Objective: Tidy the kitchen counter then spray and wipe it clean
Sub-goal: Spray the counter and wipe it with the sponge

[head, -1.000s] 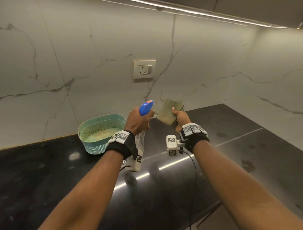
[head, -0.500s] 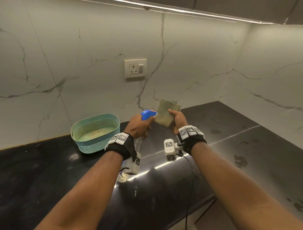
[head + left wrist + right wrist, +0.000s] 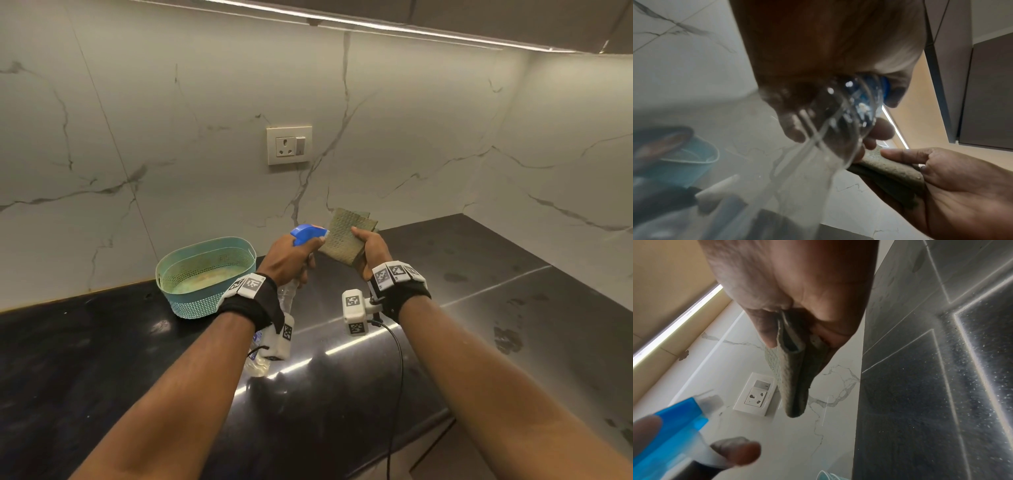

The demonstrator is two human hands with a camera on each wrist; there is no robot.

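Observation:
My left hand (image 3: 291, 255) grips a clear spray bottle (image 3: 284, 301) with a blue trigger head (image 3: 306, 234), held above the black counter (image 3: 479, 308). The nozzle points at a folded green-grey cloth (image 3: 346, 236) that my right hand (image 3: 371, 248) pinches upright between thumb and fingers, right beside the nozzle. In the left wrist view the clear bottle (image 3: 828, 129) runs under my palm and the cloth (image 3: 894, 168) sits in the other hand (image 3: 953, 186). The right wrist view shows the folded cloth (image 3: 793, 373) hanging from my fingers and the blue head (image 3: 678, 421) at lower left.
A teal perforated basket (image 3: 205, 274) stands on the counter by the marble wall, left of my hands. A wall socket (image 3: 289, 144) is above. Wet smudges (image 3: 507, 337) mark the counter's right part. The counter's front edge (image 3: 394, 448) runs below my arms.
The spray head has come closer to the cloth until the two nearly meet. Both hands stay in front of me; the view has shifted slightly.

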